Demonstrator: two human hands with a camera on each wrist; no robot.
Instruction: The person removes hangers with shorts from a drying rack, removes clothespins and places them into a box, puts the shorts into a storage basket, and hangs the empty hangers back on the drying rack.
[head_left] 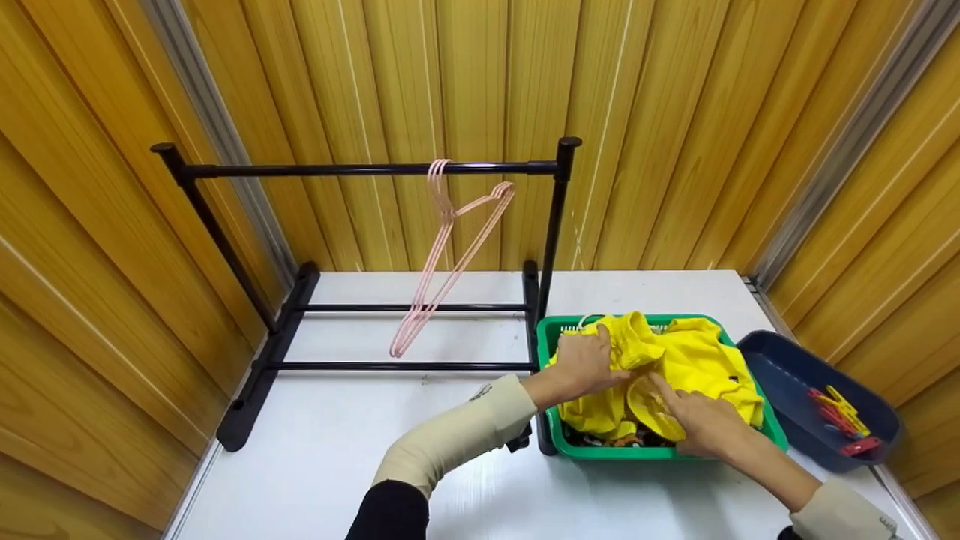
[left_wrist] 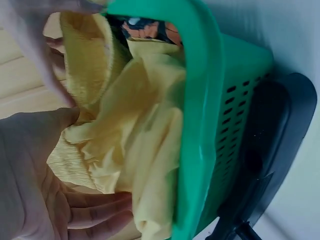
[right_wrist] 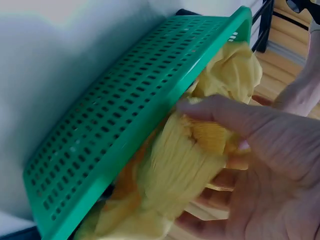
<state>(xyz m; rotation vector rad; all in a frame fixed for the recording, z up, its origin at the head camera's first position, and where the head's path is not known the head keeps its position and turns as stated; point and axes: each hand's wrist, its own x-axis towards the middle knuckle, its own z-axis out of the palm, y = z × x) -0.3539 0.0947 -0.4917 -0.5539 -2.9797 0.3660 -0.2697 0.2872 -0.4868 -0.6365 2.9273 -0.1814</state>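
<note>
A yellow garment with a gathered elastic band lies bunched in a green basket. My left hand grips its band at the basket's left side; in the left wrist view, the thumb is on one side of the gathered band and the fingers are behind it. My right hand holds the cloth from the front right. Thumb and fingers of that hand close round the gathered yellow cloth in the right wrist view. Patterned dark and orange cloth shows beneath.
A black clothes rack stands left of the basket, several pink hangers hooked on its bar. At the right, a navy tray holds red and yellow clothes pegs. Wood-look walls enclose the white table.
</note>
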